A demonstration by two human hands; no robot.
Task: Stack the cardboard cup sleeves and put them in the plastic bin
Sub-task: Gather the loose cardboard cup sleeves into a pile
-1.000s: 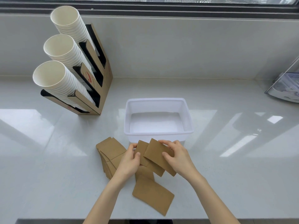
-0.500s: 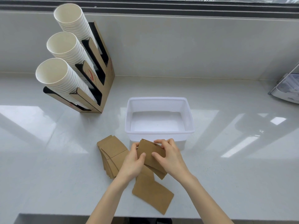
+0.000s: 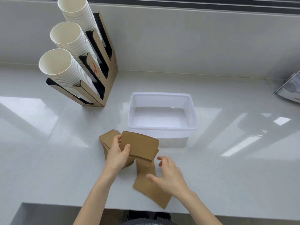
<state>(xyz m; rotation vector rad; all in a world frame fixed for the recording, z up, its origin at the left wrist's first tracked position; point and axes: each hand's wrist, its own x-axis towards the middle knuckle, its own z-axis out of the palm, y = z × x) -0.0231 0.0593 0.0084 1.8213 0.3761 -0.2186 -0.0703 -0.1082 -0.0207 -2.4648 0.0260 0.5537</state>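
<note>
My left hand (image 3: 117,153) grips a small stack of flat brown cardboard sleeves (image 3: 140,145), held just in front of the empty translucent plastic bin (image 3: 192,109). More sleeves lie in a fanned pile (image 3: 107,138) on the counter behind my left hand. Two loose sleeves rest near the counter's front edge: one (image 3: 145,166) under the held stack and one (image 3: 154,194) partly under my right hand (image 3: 170,176). That hand hovers open above the front sleeve with fingers spread and holds nothing.
A cardboard dispenser (image 3: 103,62) with three tilted columns of white paper cups (image 3: 65,69) stands at the back left. A clear stand with papers (image 3: 290,88) sits at the far right. The counter's front edge (image 3: 65,207) runs just below the loose sleeves.
My right hand let go of the sleeve stack and dropped toward the loose sleeve at the front. The left hand alone now holds the stack, which is squared up.
</note>
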